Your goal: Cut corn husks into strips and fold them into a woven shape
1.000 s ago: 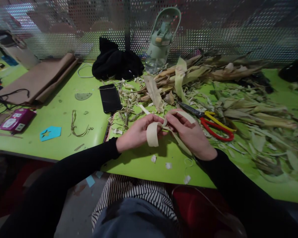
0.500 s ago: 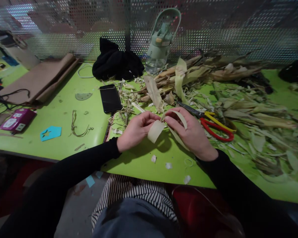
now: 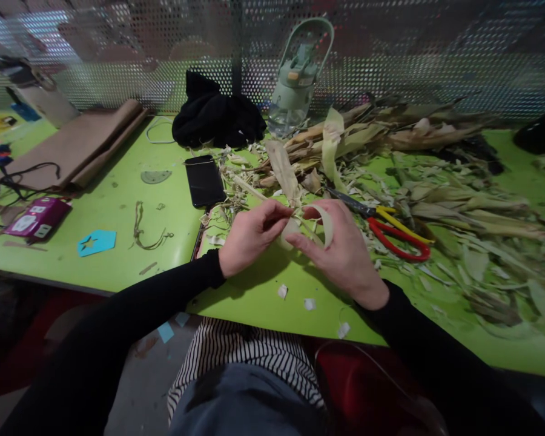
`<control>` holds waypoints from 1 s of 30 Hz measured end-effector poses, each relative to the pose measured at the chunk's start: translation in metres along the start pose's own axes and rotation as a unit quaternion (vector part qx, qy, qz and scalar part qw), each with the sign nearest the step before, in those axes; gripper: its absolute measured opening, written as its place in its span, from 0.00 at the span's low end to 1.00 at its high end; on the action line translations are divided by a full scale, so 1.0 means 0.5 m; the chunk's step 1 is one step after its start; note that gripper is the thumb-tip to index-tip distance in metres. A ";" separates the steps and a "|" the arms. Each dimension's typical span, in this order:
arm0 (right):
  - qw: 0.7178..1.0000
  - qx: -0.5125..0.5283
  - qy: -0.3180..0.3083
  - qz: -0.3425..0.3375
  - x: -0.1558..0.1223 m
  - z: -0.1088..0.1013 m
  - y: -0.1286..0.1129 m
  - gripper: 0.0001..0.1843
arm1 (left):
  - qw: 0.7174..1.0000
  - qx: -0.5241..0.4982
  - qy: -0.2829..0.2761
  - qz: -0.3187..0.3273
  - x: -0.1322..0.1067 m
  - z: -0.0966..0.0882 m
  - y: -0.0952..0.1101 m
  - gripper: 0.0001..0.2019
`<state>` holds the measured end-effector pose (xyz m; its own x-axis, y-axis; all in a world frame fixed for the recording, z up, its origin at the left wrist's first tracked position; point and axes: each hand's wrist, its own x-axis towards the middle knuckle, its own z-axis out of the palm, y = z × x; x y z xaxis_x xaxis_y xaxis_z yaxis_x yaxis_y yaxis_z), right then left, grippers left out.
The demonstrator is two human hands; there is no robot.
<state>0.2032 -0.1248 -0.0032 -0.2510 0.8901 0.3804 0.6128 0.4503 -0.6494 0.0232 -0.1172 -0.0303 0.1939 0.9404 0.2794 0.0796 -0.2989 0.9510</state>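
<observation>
Above the front of the green table, a pale corn husk strip point(image 3: 327, 225) curls in a loop between my two hands. My left hand point(image 3: 252, 235) pinches one end of it between thumb and fingertips. My right hand point(image 3: 340, 254) has its thumb and fingers around the looped part; the fingertips are partly hidden behind the strip. Scissors point(image 3: 397, 233) with one red and one yellow handle lie just right of my right hand, their blades pointing left. A broad dry husk piece point(image 3: 282, 171) lies beyond my fingers.
Dried husks point(image 3: 381, 130) and shreds cover the back and right. A black phone point(image 3: 204, 180), black cloth point(image 3: 218, 112) and green-lidded bottle point(image 3: 295, 85) stand or lie behind my hands. Leftward are a brown folder point(image 3: 77, 145), a purple box point(image 3: 39, 218) and a blue tag point(image 3: 96, 242).
My right hand has turned and shifted slightly left and down, its thumb now reaching lower across the strip. The husk loop has changed shape, and its broad left end has swung inward between the hands.
</observation>
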 end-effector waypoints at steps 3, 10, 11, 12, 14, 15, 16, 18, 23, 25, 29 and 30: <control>0.997 -0.068 0.012 -0.028 -0.003 0.006 0.004 0.25 | 1.000 0.010 0.005 -0.005 0.000 0.001 0.006 0.05; 0.998 -0.059 -0.008 -0.036 0.005 0.002 0.022 0.16 | 0.988 -0.119 -0.029 -0.090 0.007 0.005 0.018 0.12; 0.998 -0.054 -0.013 -0.033 0.006 0.001 0.021 0.15 | 0.986 -0.134 -0.029 -0.097 0.009 0.005 0.018 0.12; 0.999 -0.042 -0.023 -0.024 0.007 0.000 0.019 0.15 | 0.984 -0.147 -0.027 -0.101 0.010 0.004 0.017 0.12; 0.999 -0.003 -0.049 0.003 0.006 0.000 0.015 0.16 | 0.980 -0.169 -0.024 -0.101 0.012 0.003 0.014 0.12; 0.998 0.021 -0.059 0.017 0.005 0.001 0.014 0.17 | 0.980 -0.174 -0.023 -0.095 0.013 0.002 0.011 0.12; 0.996 0.043 -0.067 0.028 0.003 0.002 0.013 0.19 | 0.981 -0.173 -0.024 -0.087 0.013 0.001 0.009 0.12; 0.994 0.075 -0.076 0.039 0.000 0.004 0.013 0.21 | 0.986 -0.153 -0.022 -0.068 0.012 0.000 0.006 0.13; 0.989 0.115 -0.052 0.074 -0.004 0.006 0.016 0.22 | 0.997 -0.065 -0.031 -0.036 0.000 0.001 0.016 0.13; 0.989 0.120 -0.041 0.080 -0.004 0.006 0.014 0.21 | 0.997 -0.050 -0.035 -0.038 -0.003 0.004 0.021 0.14; 0.989 0.125 -0.022 0.075 -0.004 0.005 0.011 0.18 | 0.985 -0.141 -0.038 -0.090 -0.002 0.009 0.023 0.19; 0.989 0.126 -0.016 0.070 -0.004 0.005 0.010 0.17 | 0.978 -0.175 -0.039 -0.109 0.000 0.009 0.023 0.20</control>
<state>0.2048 -0.1242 -0.0089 -0.2032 0.9452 0.2556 0.4385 0.3213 -0.8393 0.0286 -0.1214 -0.0202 0.2853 0.9560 0.0679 -0.2091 -0.0070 0.9779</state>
